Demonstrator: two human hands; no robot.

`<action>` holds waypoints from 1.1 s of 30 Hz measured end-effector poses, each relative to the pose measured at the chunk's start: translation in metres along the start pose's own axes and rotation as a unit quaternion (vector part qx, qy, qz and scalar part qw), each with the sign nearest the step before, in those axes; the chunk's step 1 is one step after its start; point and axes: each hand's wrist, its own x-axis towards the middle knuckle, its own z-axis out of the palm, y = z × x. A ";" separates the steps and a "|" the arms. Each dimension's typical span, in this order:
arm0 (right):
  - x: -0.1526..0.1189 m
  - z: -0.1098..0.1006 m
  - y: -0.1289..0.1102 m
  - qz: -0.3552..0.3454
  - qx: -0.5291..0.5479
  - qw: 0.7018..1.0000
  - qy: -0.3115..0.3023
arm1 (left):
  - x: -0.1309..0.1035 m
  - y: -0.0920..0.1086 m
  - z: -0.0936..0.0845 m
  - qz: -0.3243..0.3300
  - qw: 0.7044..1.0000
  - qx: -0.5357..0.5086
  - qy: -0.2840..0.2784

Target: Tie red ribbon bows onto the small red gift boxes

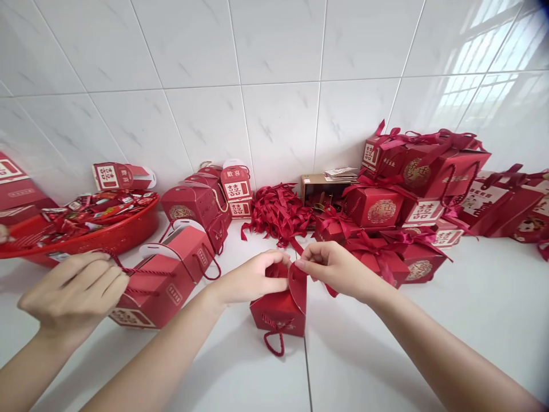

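A small red gift box (278,315) stands on the white tiled surface in front of me, a twisted cord loop hanging from its near side. My left hand (259,277) grips the box's top flaps from the left, thumb and fingers around them. On the right, my right hand (330,266) pinches a dark red ribbon (297,246) close to the curved flap at the box's top. Behind the box lies a heaped pile of red ribbons (281,212).
At left, another person's hand (75,289) holds the cord of a red box (160,280). Behind it are a red basket (128,229) of wrapped sweets and more boxes (193,203). Ribboned boxes (381,209) are stacked at right beside a cardboard box (319,186). A tiled wall (278,126) rises behind.
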 end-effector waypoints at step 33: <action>-0.008 0.007 0.004 -0.035 -0.124 0.991 0.023 | 0.005 0.000 -0.004 -0.013 0.998 -0.038 -0.041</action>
